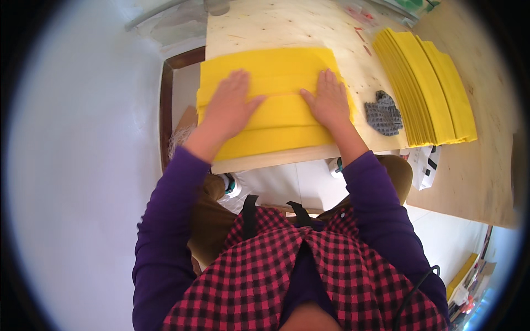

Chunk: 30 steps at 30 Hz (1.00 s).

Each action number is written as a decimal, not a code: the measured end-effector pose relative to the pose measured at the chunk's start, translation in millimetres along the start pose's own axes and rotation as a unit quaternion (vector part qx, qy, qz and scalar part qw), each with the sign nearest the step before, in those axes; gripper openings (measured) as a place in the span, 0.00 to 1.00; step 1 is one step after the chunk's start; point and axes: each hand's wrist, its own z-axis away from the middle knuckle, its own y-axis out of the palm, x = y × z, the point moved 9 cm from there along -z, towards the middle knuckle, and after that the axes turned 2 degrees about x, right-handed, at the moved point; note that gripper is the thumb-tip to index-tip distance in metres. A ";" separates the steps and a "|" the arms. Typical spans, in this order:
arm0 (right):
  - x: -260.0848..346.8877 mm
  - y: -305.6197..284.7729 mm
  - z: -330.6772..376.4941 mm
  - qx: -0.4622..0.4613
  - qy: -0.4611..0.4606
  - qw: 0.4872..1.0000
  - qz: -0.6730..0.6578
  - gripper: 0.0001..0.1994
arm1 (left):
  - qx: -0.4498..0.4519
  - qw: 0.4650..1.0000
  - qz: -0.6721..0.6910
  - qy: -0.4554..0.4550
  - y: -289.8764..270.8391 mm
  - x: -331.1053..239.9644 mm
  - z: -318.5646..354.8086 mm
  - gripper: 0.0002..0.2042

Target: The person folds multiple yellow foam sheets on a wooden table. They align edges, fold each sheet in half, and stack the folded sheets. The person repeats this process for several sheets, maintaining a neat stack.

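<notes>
Yellow folded fabric (276, 113) lies in overlapping layers at the near edge of the wooden table, with crosswise fold lines. My left hand (229, 102) rests flat on its left part, fingers stretched away from me and thumb out, slightly blurred. On the right part lies my right hand (329, 99), also flat, its thumb apart and pointing inward. Neither hand grips anything. The underside of the fabric is hidden, so I cannot tell how many layers there are.
A fanned stack of yellow folded fabric (422, 88) lies on the right of the wooden table (265, 27). Between it and my right hand sits a crumpled grey checked cloth (383, 114). A white bag (422, 168) shows below the table's edge. A white wall (83, 165) fills the left.
</notes>
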 end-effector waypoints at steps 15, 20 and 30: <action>4.3 -5.8 4.0 -0.010 -0.009 1.000 0.009 0.41 | 0.025 0.967 -0.046 -0.248 42.4 52.2 6.2 0.39; 1.4 -4.0 3.6 -0.009 -0.006 1.000 0.007 0.41 | 0.035 0.957 -0.077 -0.276 40.0 61.4 15.7 0.38; -26.6 -3.8 2.7 0.003 0.023 1.000 0.016 0.40 | 0.013 0.962 -0.056 -0.267 35.6 58.7 18.0 0.39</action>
